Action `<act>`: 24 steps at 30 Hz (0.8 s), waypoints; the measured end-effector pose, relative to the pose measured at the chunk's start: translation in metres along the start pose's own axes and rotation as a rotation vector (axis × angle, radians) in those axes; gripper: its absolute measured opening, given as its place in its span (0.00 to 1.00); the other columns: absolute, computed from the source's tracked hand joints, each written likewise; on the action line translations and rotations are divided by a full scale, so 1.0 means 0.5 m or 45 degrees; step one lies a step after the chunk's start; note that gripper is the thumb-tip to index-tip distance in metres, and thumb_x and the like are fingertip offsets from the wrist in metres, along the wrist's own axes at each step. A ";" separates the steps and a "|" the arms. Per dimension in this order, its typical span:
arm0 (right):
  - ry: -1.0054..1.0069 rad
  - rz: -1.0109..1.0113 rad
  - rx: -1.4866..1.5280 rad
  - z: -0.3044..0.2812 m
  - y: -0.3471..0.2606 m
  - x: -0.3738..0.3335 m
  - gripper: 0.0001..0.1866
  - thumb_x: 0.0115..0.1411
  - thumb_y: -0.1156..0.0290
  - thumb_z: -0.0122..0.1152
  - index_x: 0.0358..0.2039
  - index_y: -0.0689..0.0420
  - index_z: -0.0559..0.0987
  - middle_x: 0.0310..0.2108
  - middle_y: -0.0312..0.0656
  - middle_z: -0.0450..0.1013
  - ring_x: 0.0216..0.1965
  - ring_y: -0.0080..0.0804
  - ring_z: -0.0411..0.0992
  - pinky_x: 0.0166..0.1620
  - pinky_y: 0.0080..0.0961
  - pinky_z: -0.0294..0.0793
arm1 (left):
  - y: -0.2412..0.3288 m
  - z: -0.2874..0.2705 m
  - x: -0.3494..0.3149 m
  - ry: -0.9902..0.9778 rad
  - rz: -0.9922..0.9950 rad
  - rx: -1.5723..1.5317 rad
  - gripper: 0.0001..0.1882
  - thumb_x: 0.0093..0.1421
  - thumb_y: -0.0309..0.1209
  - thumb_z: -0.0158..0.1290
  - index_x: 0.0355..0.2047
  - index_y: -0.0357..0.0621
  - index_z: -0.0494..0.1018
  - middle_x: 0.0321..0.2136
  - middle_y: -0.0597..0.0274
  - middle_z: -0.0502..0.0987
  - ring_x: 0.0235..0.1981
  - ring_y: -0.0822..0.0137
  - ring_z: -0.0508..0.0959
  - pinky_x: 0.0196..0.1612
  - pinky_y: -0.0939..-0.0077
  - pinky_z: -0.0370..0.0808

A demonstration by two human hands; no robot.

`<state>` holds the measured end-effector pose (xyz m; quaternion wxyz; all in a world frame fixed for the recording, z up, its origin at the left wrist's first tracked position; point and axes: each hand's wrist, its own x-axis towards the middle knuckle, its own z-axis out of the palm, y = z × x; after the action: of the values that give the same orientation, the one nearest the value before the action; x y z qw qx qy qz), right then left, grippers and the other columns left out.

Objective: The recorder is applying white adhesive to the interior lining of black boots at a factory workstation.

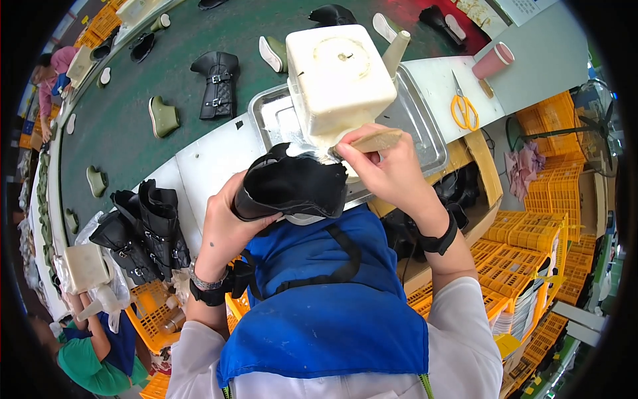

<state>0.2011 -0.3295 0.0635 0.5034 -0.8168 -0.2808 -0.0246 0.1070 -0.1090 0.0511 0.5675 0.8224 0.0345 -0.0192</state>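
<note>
A black boot (pixel 289 189) is in my left hand (pixel 229 226), its shaft opening turned toward me above the blue apron. My left fingers are wrapped round its side. In my right hand (pixel 392 169) I grip a brush (pixel 377 141) by its flat wooden handle. The bristles are whitish and partly hidden at the far edge of the boot; whether they touch it I cannot tell. Just beyond stands a square cream-white plastic container (pixel 342 80) with a tapered spout (pixel 397 52), set in a shiny metal tray (pixel 432 133).
Orange-handled scissors (pixel 463 110) and a pink cup (pixel 494 61) lie to the right. A green conveyor belt (pixel 133 159) carries boots and olive wedge soles (pixel 163 118). Black boots (pixel 153 229) stand at left. Yellow crates (pixel 512 259) are stacked right. Co-workers sit at left.
</note>
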 end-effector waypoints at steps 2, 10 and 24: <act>0.020 -0.018 -0.059 0.004 -0.003 0.007 0.06 0.51 0.73 0.59 0.25 0.64 0.76 0.16 0.43 0.71 0.15 0.28 0.69 0.22 0.22 0.67 | 0.002 0.009 -0.003 0.143 0.100 0.119 0.28 0.39 0.23 0.64 0.43 0.38 0.69 0.35 0.57 0.77 0.37 0.69 0.77 0.42 0.78 0.71; 0.182 0.033 -0.061 0.018 -0.004 0.017 0.05 0.50 0.73 0.59 0.25 0.62 0.77 0.14 0.43 0.70 0.15 0.32 0.71 0.21 0.24 0.68 | -0.030 0.034 -0.007 0.492 0.271 0.316 0.28 0.40 0.22 0.63 0.44 0.39 0.68 0.33 0.53 0.77 0.34 0.62 0.79 0.37 0.77 0.73; 0.100 -0.014 0.031 0.017 0.000 0.002 0.04 0.50 0.74 0.60 0.24 0.62 0.77 0.16 0.40 0.70 0.15 0.22 0.67 0.20 0.18 0.65 | -0.054 0.052 -0.008 0.698 0.287 0.494 0.29 0.41 0.16 0.56 0.47 0.40 0.66 0.38 0.50 0.75 0.39 0.54 0.76 0.41 0.70 0.72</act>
<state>0.1999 -0.3219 0.0595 0.5237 -0.8075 -0.2657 -0.0559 0.1009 -0.1237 0.0171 0.3690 0.8881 0.0903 0.2589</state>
